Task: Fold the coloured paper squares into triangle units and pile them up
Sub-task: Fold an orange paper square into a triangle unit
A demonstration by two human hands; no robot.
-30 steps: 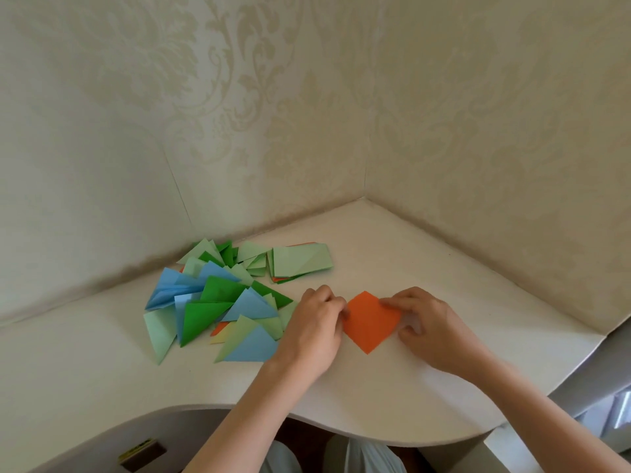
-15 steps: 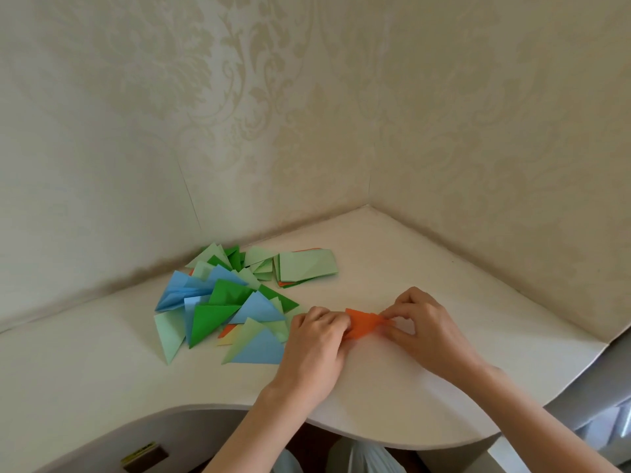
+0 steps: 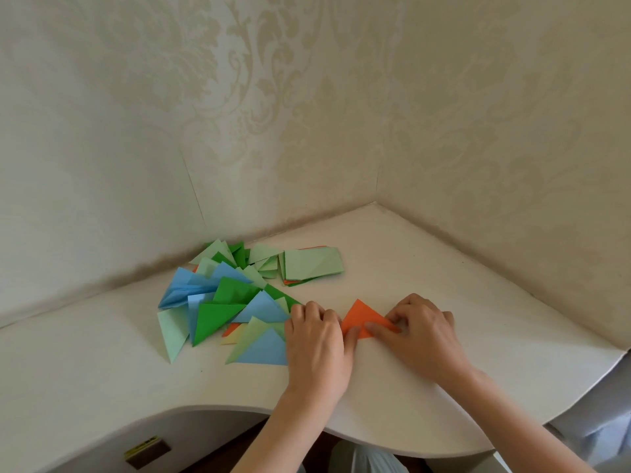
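Orange paper (image 3: 362, 318), folded into a triangle, was laid on the white desk (image 3: 444, 268), apex pointed to the wall, long edge left-right, pinched by the left hand (image 3: 316, 339) and right hand (image 3: 421, 331).

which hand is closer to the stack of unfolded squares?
Left. The left hand sits just below the stack of unfolded squares; the right hand is farther right, on the orange paper.
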